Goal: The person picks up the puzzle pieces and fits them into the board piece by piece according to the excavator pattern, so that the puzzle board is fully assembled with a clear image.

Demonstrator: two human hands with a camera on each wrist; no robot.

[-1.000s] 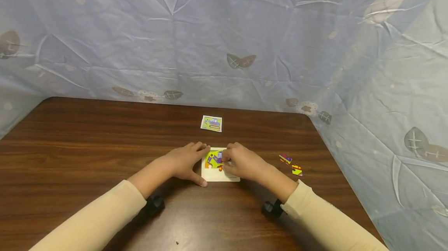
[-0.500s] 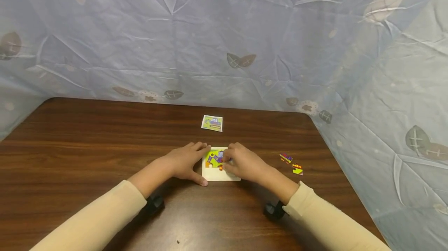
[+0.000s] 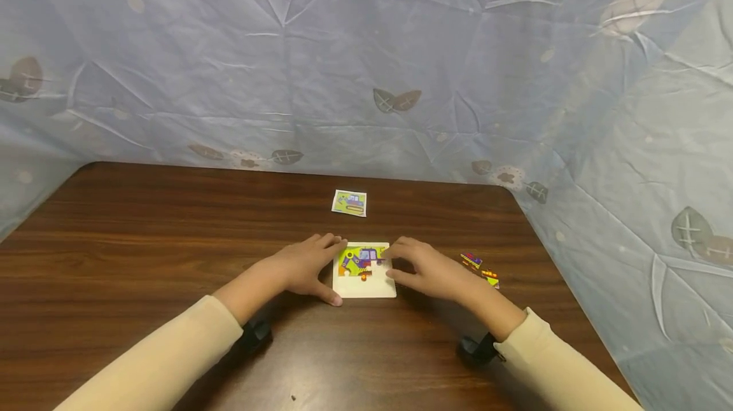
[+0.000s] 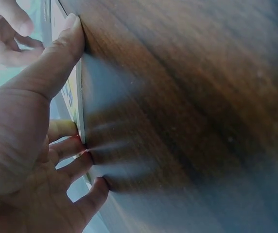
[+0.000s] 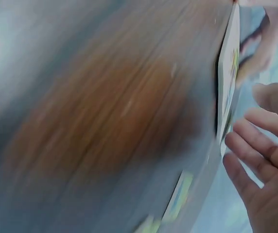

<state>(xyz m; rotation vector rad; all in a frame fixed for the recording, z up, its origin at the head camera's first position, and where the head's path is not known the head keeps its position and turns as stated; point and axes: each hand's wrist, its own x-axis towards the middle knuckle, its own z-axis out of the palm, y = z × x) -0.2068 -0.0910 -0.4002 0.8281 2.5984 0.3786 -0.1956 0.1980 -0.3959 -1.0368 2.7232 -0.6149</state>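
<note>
A small white puzzle board [image 3: 366, 291] lies in the middle of the table. Joined jigsaw pieces [image 3: 356, 259] on its upper part show a purple digger on green; its lower part is bare white. My left hand [image 3: 309, 268] rests along the board's left side, thumb at the near corner and fingers spread at the edge, as the left wrist view also shows at the board's side [image 4: 79, 102]. Over the right edge of the board, my right hand [image 3: 426, 268] has loosely bent, parted fingers with nothing between them. The right wrist view shows these fingers [image 5: 248, 145] beside the board.
Two loose jigsaw pieces, one purple and red [image 3: 471, 259] and one yellow-green [image 3: 490, 276], lie right of the right hand. Behind the board lies a picture card [image 3: 350, 203] of the same digger. A patterned cloth [image 3: 343, 80] hangs behind the brown table [image 3: 172, 226].
My right hand has let go at the board and drawn back to the right, its fingers parting and uncovering the digger's cab. The left hand stays in place.
</note>
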